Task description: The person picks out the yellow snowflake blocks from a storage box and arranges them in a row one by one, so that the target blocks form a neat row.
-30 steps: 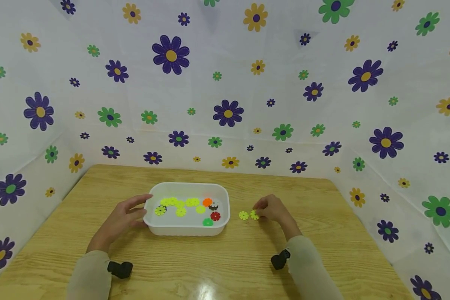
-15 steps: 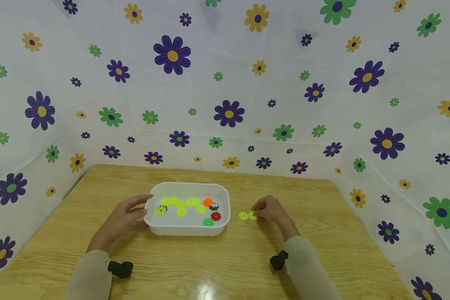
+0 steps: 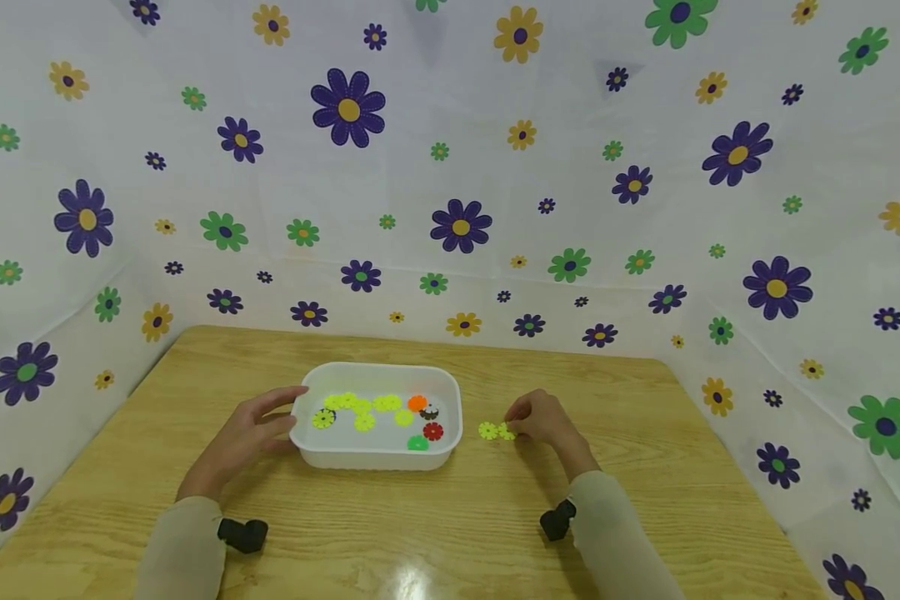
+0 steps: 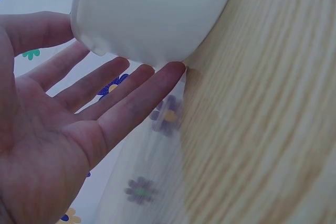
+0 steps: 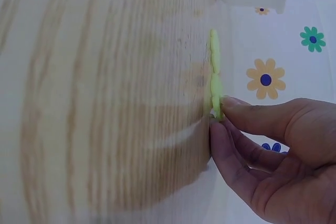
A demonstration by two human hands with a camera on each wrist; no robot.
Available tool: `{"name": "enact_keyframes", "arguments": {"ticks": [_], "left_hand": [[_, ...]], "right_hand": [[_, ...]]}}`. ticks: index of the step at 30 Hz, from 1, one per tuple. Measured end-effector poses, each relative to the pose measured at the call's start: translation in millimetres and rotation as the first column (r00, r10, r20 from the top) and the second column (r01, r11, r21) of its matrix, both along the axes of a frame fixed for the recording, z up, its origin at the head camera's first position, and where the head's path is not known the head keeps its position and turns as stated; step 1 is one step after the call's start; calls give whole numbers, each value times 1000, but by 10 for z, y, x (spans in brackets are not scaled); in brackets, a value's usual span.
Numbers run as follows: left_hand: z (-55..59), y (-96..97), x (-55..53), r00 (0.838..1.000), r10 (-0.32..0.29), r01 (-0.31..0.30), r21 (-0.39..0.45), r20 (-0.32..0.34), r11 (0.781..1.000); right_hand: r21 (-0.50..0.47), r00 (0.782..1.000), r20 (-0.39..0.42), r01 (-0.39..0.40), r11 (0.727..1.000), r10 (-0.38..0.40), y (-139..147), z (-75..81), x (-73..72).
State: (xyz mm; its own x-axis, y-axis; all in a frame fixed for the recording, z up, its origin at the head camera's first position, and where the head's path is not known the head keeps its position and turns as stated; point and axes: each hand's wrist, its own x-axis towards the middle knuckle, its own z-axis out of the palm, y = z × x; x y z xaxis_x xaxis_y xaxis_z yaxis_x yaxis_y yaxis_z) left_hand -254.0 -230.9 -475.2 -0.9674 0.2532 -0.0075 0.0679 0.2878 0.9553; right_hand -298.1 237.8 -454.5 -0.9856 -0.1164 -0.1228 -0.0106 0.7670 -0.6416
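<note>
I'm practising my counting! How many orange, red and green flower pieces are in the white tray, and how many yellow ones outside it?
Orange piece in the white tray: 1
Red piece in it: 1
Green piece in it: 1
Yellow pieces outside it: 2
Total: 5

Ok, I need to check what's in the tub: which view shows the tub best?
The head view, which shows the tub nearly whole, with discs inside. The left wrist view shows only part of its outside, by the left hand; the right wrist view, just a piece at the picture's top.

held yellow disc (image 3: 505,431) closer, touching neighbouring disc (image 3: 487,431)
</note>
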Motion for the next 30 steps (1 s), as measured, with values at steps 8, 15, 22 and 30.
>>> {"name": "enact_keyframes", "arguments": {"ticks": [8,15,22,30], "left_hand": [[32,23,-11,1000,-4,4,-12,2,1000],[22,24,-23,1000,-16,16,-11,-8,1000],[27,26,-5,1000,3,-3,-22,1,1000],[30,28,-4,1000,2,-2,-24,0,1000]], "right_hand": [[49,1000,-26,-5,999,6,5,69,-28],[3,997,-69,-41,999,41,-88,322,-25],[-57,994,-100,-58,997,52,-334,570,-27],[-110,990,-114,-90,990,78,-698,685,-43]]}}
